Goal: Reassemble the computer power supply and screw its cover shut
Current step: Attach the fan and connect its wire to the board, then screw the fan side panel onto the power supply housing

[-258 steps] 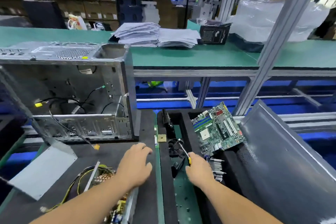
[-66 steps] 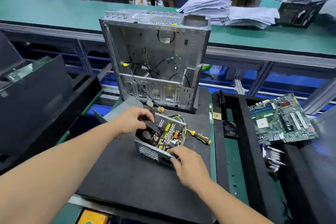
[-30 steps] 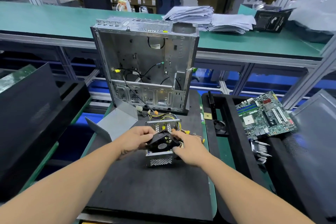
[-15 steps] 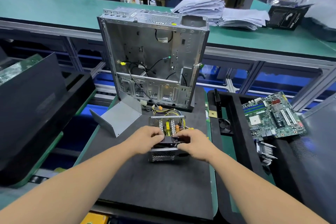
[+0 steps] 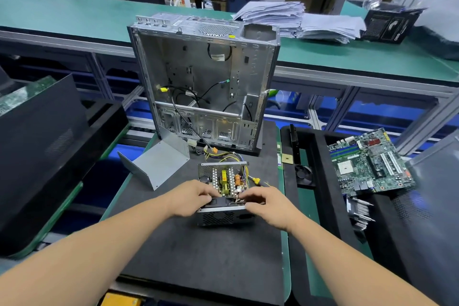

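Open power supply (image 5: pixel 224 190) sits on the black mat (image 5: pixel 203 256) at the middle of the tabletop, lid off, circuit board and coils exposed, perforated metal walls front and back. Left hand (image 5: pixel 191 197) and right hand (image 5: pixel 265 202) meet over its near edge, fingers curled, both gripping a black fan (image 5: pixel 221 201) held just inside the front wall. Yellow and black wires trail from the far side of the unit. Bent grey cover (image 5: pixel 159 164) lies on the mat to the left, apart from the unit. Yellow-handled screwdriver (image 5: pixel 257 180) lies just right of the supply. Empty computer case (image 5: pixel 203 79) stands upright behind, open side facing the camera. Motherboard (image 5: pixel 370 161) rests tilted in the black tray (image 5: pixel 323 181) to the right.
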